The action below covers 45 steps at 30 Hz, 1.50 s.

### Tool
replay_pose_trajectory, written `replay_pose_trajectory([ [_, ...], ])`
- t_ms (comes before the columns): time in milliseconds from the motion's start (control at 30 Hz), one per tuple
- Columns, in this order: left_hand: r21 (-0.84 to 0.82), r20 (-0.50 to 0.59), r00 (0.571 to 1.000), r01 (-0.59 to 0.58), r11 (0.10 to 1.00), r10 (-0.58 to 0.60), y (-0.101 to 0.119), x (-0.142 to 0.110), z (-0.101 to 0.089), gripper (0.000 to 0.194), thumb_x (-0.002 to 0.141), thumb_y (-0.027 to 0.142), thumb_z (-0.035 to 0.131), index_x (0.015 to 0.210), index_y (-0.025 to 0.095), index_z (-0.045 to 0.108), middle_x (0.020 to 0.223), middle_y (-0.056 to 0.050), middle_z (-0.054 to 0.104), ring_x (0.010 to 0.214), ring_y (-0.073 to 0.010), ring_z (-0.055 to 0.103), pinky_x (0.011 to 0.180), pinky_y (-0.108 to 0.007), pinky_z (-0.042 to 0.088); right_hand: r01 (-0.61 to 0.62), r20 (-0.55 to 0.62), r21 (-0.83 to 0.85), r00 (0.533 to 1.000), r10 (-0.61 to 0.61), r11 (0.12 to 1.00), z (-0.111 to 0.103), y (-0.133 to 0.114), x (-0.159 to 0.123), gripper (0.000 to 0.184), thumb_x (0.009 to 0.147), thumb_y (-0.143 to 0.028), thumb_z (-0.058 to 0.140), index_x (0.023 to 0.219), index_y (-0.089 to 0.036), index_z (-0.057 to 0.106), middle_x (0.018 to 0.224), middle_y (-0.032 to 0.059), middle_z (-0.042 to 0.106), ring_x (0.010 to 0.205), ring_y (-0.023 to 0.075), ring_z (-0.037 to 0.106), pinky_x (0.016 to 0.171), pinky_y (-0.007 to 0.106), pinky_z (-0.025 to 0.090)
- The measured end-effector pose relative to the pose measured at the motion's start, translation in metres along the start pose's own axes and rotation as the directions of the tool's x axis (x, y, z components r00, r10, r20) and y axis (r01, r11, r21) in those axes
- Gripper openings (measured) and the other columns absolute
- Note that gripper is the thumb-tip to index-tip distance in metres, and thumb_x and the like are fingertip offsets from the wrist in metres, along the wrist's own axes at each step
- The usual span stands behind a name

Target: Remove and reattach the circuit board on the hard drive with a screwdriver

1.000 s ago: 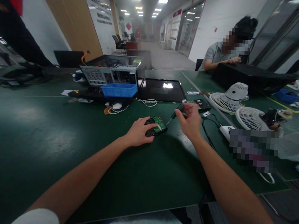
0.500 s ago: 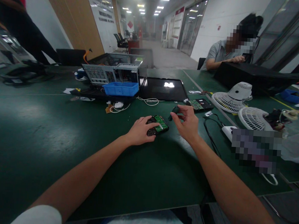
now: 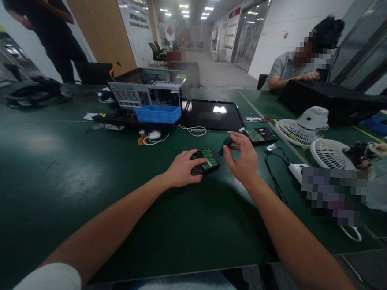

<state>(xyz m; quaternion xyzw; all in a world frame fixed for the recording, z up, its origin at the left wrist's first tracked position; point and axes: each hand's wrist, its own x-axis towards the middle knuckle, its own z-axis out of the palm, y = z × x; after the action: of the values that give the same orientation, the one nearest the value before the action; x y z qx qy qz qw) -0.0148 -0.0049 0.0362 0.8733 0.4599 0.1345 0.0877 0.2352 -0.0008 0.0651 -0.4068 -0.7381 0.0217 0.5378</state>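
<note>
My left hand (image 3: 184,168) rests on a hard drive (image 3: 210,160), gripping its near end between the thumb and fingers. The drive lies on the green table with its green circuit board facing up. Just right of it, my right hand (image 3: 244,157) is raised a little above the table. A small dark tool with a rounded body (image 3: 225,144) is pinched between its thumb and fingers; its exact kind cannot be made out. Behind my right hand lies another hard drive or similar device (image 3: 260,135) with a green board showing.
An opened computer case (image 3: 127,95) stands at the back with a blue bin (image 3: 158,114) before it. Beside it lies a dark glossy panel (image 3: 213,115). White fan parts (image 3: 330,153), a power strip (image 3: 297,170) and cables are to the right. A person (image 3: 281,71) sits across; another stands far left.
Both hands keep nearly the same places on the drive and the dark tool. The standing person at far left has shifted right. The whole view has moved slightly.
</note>
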Motion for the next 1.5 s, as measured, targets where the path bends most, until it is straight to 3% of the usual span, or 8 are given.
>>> replay_pose_trajectory([
  [200,-0.013,0.002,1.000,-0.006,1.000,0.006,-0.001,0.000,0.001,0.068,0.084,0.050,0.073,0.149,0.038,0.057,0.163,-0.006,0.035,0.144,-0.0397,0.038,0.117,-0.058,0.037,-0.020,-0.031,-0.050,0.999,0.018,0.999,-0.001,0.003,0.000,0.028,0.095,-0.039,0.066,0.118,-0.028,0.056,0.126,0.0105,0.065,0.105,0.0265,0.068,0.085,0.047,0.065],
  [367,-0.003,0.000,1.000,-0.008,1.000,0.008,-0.002,-0.001,0.002,0.068,0.085,0.051,0.073,0.149,0.038,0.057,0.163,-0.008,0.035,0.144,-0.0401,0.038,0.116,-0.058,0.037,0.015,-0.026,-0.066,1.000,-0.017,0.998,-0.006,0.001,0.003,0.029,0.093,-0.034,0.067,0.119,-0.027,0.056,0.118,0.0103,0.060,0.093,0.0232,0.065,0.078,0.043,0.065],
  [533,-0.010,0.006,1.000,-0.007,1.000,0.007,-0.002,-0.001,0.001,0.068,0.085,0.051,0.073,0.149,0.038,0.056,0.163,-0.007,0.034,0.144,-0.0402,0.038,0.116,-0.059,0.036,0.000,0.016,-0.050,1.000,0.001,0.999,-0.006,-0.002,0.003,0.030,0.092,-0.030,0.062,0.121,-0.027,0.054,0.119,0.0105,0.060,0.096,0.0247,0.066,0.083,0.044,0.063],
  [733,-0.004,0.013,1.000,-0.005,1.000,0.005,0.000,-0.001,-0.001,0.067,0.086,0.052,0.072,0.149,0.038,0.056,0.163,-0.009,0.034,0.144,-0.0406,0.037,0.116,-0.059,0.036,-0.009,0.032,-0.108,0.999,0.013,0.994,-0.005,0.000,0.001,0.032,0.094,-0.035,0.065,0.123,-0.027,0.054,0.105,0.0059,0.064,0.085,0.0216,0.067,0.085,0.043,0.060],
  [1100,-0.003,-0.015,1.000,-0.013,1.000,0.013,0.000,-0.001,0.001,0.067,0.084,0.048,0.075,0.148,0.037,0.058,0.161,-0.009,0.036,0.143,-0.0402,0.039,0.116,-0.058,0.037,0.148,-0.022,-0.073,0.988,-0.150,0.986,-0.002,-0.002,0.004,0.032,0.095,-0.028,0.066,0.126,-0.025,0.059,0.097,0.0051,0.061,0.085,0.0218,0.064,0.079,0.042,0.060],
  [1300,-0.001,-0.013,1.000,-0.015,1.000,0.015,0.000,-0.002,0.000,0.067,0.085,0.049,0.074,0.148,0.037,0.057,0.161,-0.009,0.037,0.143,-0.0405,0.039,0.115,-0.058,0.037,0.109,-0.066,-0.041,0.992,-0.111,0.993,0.002,0.002,0.001,0.034,0.092,-0.032,0.072,0.123,-0.027,0.059,0.113,0.0086,0.060,0.085,0.0202,0.065,0.072,0.040,0.064],
  [1500,-0.001,-0.017,1.000,-0.018,1.000,0.018,0.001,-0.003,-0.002,0.067,0.084,0.048,0.075,0.148,0.035,0.058,0.161,-0.010,0.037,0.143,-0.0401,0.039,0.117,-0.057,0.036,0.107,-0.067,0.006,0.992,-0.106,0.994,0.007,0.004,-0.002,0.035,0.095,-0.030,0.067,0.128,-0.026,0.054,0.132,0.0133,0.063,0.103,0.0244,0.069,0.078,0.042,0.065],
])
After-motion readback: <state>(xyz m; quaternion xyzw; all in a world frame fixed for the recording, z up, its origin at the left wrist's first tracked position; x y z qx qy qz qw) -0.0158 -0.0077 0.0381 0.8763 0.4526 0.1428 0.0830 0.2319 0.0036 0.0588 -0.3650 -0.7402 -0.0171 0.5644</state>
